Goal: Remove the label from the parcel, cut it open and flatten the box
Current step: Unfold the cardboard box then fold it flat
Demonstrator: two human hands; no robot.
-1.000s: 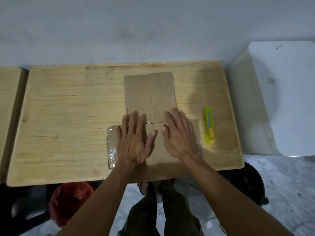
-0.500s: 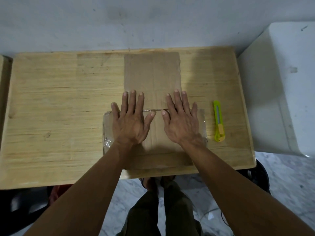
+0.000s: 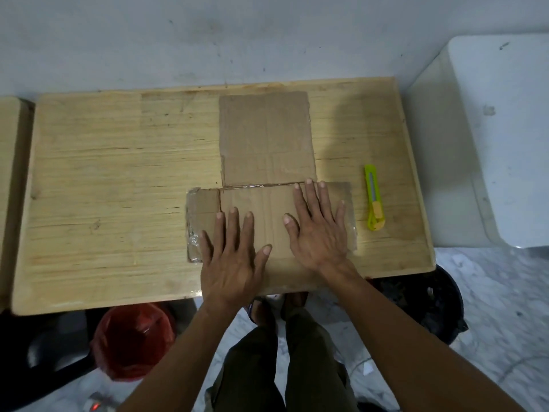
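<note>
The brown cardboard box (image 3: 267,141) lies flat on the wooden table (image 3: 118,179), with one panel reaching toward the wall and side flaps edged in clear tape. My left hand (image 3: 234,257) rests palm down on the near part of the cardboard, fingers spread. My right hand (image 3: 319,227) lies flat beside it, fingertips at the crease between the panels. Neither hand holds anything. A yellow-green utility knife (image 3: 373,202) lies on the table to the right of the cardboard, a short gap from my right hand.
A white block-shaped object (image 3: 499,138) stands to the right of the table. Under the table sit a red bag (image 3: 133,340) on the left and a black bin (image 3: 424,310) on the right. Another wooden surface (image 3: 9,179) adjoins on the left.
My left hand has slid back toward the near table edge. My right hand has stayed on the cardboard near the crease. The cardboard lies in the same place.
</note>
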